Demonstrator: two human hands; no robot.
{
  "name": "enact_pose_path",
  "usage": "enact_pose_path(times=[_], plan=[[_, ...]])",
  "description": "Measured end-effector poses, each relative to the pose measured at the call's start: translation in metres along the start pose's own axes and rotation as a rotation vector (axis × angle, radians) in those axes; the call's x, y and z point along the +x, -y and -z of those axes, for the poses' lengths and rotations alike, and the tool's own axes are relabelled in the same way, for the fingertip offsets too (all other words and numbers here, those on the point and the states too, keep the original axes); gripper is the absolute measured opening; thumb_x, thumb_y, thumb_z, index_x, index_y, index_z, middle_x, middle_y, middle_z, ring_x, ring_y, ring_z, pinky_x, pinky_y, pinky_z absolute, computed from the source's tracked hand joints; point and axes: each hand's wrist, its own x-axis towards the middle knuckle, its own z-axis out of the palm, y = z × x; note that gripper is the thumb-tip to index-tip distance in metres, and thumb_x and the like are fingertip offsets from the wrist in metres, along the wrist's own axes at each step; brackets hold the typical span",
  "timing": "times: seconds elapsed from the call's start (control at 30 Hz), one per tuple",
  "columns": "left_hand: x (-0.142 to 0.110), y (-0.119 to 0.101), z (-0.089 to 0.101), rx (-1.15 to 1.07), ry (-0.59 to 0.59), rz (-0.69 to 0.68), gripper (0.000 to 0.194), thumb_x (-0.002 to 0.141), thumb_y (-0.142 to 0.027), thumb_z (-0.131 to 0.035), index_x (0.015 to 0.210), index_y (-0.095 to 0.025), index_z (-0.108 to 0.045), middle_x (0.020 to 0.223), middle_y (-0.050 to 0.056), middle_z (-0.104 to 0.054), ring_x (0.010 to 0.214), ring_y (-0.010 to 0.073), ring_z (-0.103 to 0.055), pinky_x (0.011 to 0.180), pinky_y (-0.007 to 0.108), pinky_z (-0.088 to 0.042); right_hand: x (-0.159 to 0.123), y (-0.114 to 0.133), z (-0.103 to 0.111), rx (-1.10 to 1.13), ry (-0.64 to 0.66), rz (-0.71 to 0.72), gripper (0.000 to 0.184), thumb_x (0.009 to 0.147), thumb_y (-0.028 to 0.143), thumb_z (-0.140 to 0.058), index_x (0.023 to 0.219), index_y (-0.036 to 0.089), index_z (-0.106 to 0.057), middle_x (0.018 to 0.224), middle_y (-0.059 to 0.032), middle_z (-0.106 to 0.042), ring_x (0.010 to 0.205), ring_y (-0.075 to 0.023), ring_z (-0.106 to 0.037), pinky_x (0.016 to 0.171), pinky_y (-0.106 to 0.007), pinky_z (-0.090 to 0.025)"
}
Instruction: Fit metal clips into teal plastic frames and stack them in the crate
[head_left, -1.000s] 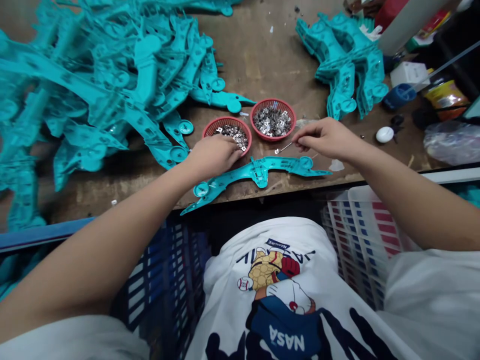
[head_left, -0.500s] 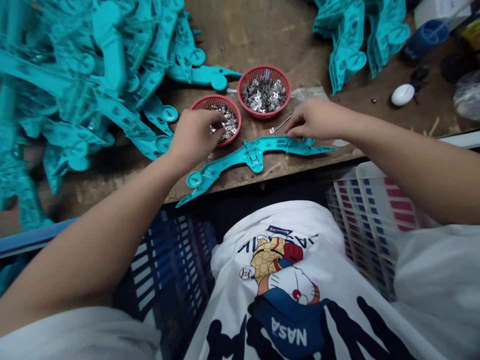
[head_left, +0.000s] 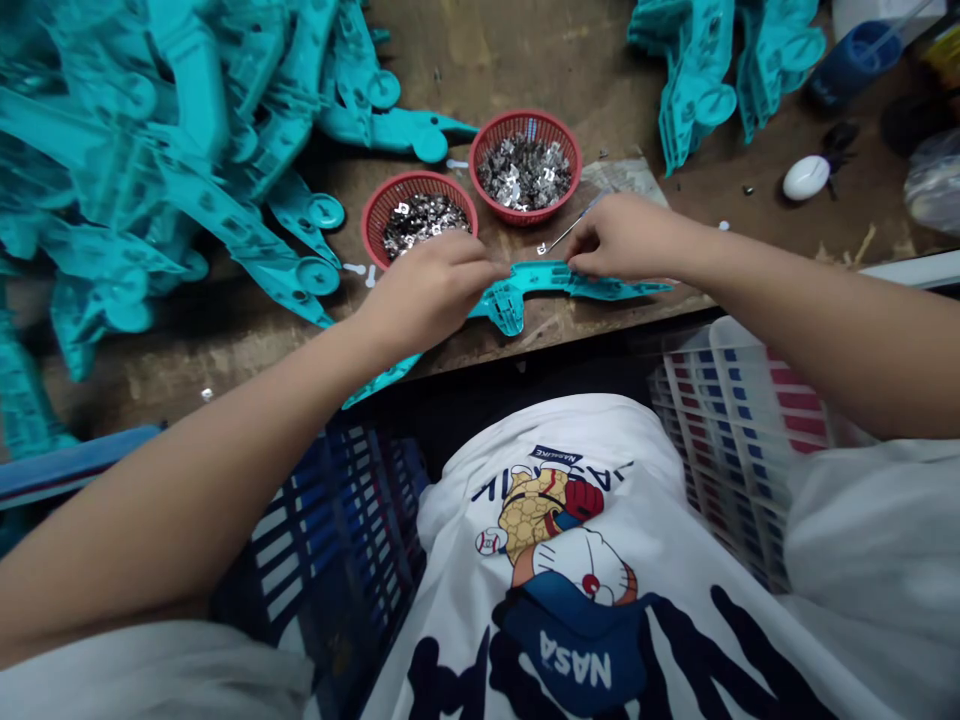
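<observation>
- Teal moulded plastic frame (head_left: 529,277) lying flat near the front edge of the wooden bench (head_left: 600,90), its lower end poking just past that edge.
- Left hand (head_left: 431,295) covering the frame's lower half, its grip pressed together, with the fingertips (head_left: 491,270) touching the frame; cannot tell whether they pinch anything.
- Right hand (head_left: 630,238) curled over the frame's far arm, with the fingers (head_left: 581,262) bent down onto it; cannot tell whether the grip pinches the frame.
- Thin metal pick (head_left: 571,230) just beside those fingers, a tiny silver piece at its lower tip.
- Two red plastic baskets (head_left: 371,225) side by side just behind the left hand, both heaped with silver metal clips (head_left: 525,172).
- Small white plastic pieces (head_left: 360,270) on the bench beside the nearer basket.
- Heaps of matching teal frames (head_left: 202,110) (head_left: 697,80) to the left and far right.
- White egg-shaped object (head_left: 806,177) and blue plastic cylinder (head_left: 855,65) further right.
- Plastic crates (head_left: 337,520) (head_left: 735,430) below the bench, either side of a white printed T-shirt (head_left: 570,560).
</observation>
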Motion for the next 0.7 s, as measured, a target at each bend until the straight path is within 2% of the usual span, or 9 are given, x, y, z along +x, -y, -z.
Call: enact_pose_path(times=[0.07, 0.2, 0.33, 0.47, 0.57, 0.7], plan=[[-0.002, -0.008, -0.01, -0.031, 0.041, -0.03, 0.043, 0.129, -0.026, -0.053, 0.141, -0.023, -0.094, 0.127, 0.014, -0.09, 0.124, 0.0325, -0.087, 0.109, 0.05, -0.071, -0.005, 0.007, -0.004, -0.06, -0.037, 0.03, 0.025, 0.112, 0.037, -0.083, 0.126, 0.029, -0.102, 0.12, -0.0141, -0.098, 0.121, -0.0411, -0.09, 0.108, -0.051, -0.067], [-0.003, -0.013, -0.023, -0.029, 0.14, -0.011, 0.044, 0.127, -0.02, -0.053, 0.137, -0.021, -0.096, 0.13, 0.016, -0.091, 0.121, 0.0315, -0.09, 0.106, 0.045, -0.071, -0.007, 0.007, -0.015, -0.101, -0.088, 0.067, 0.022, 0.113, 0.043, -0.083, 0.117, 0.034, -0.102, 0.105, -0.012, -0.096, 0.118, -0.0417, -0.088, 0.105, -0.052, -0.066], [-0.001, -0.016, -0.021, -0.011, 0.235, 0.039, 0.046, 0.124, -0.017, -0.053, 0.136, -0.021, -0.097, 0.131, 0.017, -0.091, 0.121, 0.0323, -0.091, 0.106, 0.045, -0.072, 0.002, -0.017, -0.017, 0.025, -0.157, 0.139, 0.025, 0.111, 0.052, -0.088, 0.119, 0.035, -0.105, 0.094, -0.01, -0.093, 0.111, -0.0426, -0.089, 0.107, -0.056, -0.07], [0.002, -0.02, -0.014, -0.01, 0.27, 0.044, 0.045, 0.12, -0.013, -0.055, 0.135, -0.021, -0.098, 0.128, 0.018, -0.091, 0.119, 0.0332, -0.09, 0.106, 0.045, -0.072, 0.01, -0.041, -0.01, 0.151, -0.105, 0.15, 0.033, 0.111, 0.062, -0.091, 0.124, 0.036, -0.107, 0.084, -0.0079, -0.089, 0.098, -0.0416, -0.091, 0.1, -0.059, -0.075], [0.004, -0.023, -0.011, 0.003, 0.293, 0.041, 0.046, 0.12, -0.012, -0.055, 0.134, -0.02, -0.098, 0.129, 0.019, -0.091, 0.121, 0.0343, -0.09, 0.108, 0.046, -0.072, 0.012, -0.046, -0.008, 0.176, -0.062, 0.123, 0.036, 0.11, 0.065, -0.094, 0.127, 0.036, -0.107, 0.087, -0.0078, -0.09, 0.095, -0.0409, -0.091, 0.098, -0.059, -0.076], [0.005, -0.024, -0.01, 0.038, 0.32, 0.006, 0.046, 0.12, -0.01, -0.055, 0.135, -0.019, -0.098, 0.128, 0.019, -0.091, 0.123, 0.0344, -0.09, 0.109, 0.045, -0.071, 0.013, -0.044, -0.01, 0.179, -0.046, 0.064, 0.036, 0.109, 0.061, -0.101, 0.133, 0.034, -0.105, 0.101, -0.0098, -0.094, 0.103, -0.0425, -0.092, 0.105, -0.061, -0.075]])
